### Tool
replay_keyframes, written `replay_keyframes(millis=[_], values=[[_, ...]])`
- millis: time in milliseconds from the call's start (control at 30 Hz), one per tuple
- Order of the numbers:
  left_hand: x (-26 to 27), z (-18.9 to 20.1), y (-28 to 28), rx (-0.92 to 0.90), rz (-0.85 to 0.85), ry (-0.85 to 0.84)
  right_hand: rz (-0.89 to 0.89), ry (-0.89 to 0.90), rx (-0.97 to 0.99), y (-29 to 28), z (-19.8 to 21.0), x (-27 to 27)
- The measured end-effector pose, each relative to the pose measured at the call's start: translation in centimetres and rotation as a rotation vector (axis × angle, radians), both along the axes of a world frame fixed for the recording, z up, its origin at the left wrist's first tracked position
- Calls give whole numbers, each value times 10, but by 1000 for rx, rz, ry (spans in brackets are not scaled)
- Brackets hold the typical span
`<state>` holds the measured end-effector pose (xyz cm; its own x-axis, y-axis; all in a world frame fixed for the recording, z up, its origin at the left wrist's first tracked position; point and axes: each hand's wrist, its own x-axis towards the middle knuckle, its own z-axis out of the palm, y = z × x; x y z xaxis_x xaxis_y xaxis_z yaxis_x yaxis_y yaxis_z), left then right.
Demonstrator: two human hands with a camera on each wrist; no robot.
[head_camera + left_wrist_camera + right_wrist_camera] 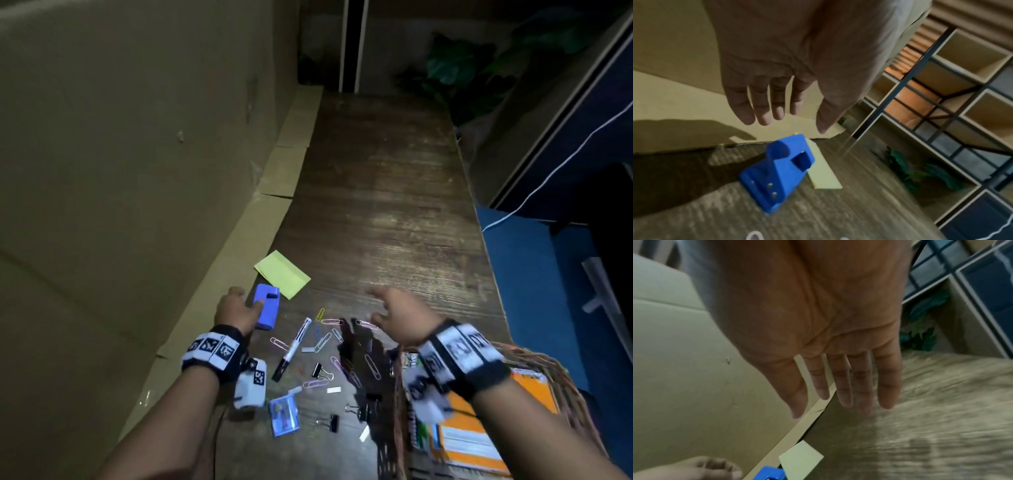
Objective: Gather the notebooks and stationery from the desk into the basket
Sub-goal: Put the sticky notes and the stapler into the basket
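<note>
A blue hole punch (266, 307) lies on the wooden desk (383, 205) beside a yellow sticky-note pad (282, 274). My left hand (243, 303) hovers over the punch with straight fingers; in the left wrist view the hand (791, 125) is just above the punch (777, 172) and holds nothing. My right hand (380, 305) floats open and empty above the desk, fingers spread (844, 395). A black-and-white marker (293, 347), several paper clips (322, 341) and binder clips (318, 370) are scattered between my hands. The wicker basket (397, 394) at lower right holds orange notebooks (479, 435).
A cardboard wall (137, 171) runs along the desk's left side. A small blue card (284, 416) lies near the front edge. The desk's right edge drops to a blue surface (520, 274). A green plant (455, 65) stands at the far end.
</note>
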<state>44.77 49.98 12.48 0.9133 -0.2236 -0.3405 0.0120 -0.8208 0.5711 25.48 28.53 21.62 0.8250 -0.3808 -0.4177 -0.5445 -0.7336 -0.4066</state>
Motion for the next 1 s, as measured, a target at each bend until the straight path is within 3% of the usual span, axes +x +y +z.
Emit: replay_keyframes(millis=[100,233,433,567,700,800,900,1000], values=[[13,-19,-2,52,-93,43,-36,32,90,9,-29,83],[17,-43,0,65,-163,66,-81,104,44,15,-84,158],[14,-64,11,-6,-175,9,-150,197,-12,45,-144,207],[15,-70,14,-35,-174,-14,-266,202,-94,49,-162,217],[16,-72,15,-29,-168,-10,-297,276,-9,35,-167,220],[16,-70,15,-29,-183,-3,-222,186,1,37,-158,209],[18,-66,14,-41,-196,14,-243,19,16,36,-120,185],[18,-65,12,-47,-215,-1,-235,-158,10,12,-62,123]])
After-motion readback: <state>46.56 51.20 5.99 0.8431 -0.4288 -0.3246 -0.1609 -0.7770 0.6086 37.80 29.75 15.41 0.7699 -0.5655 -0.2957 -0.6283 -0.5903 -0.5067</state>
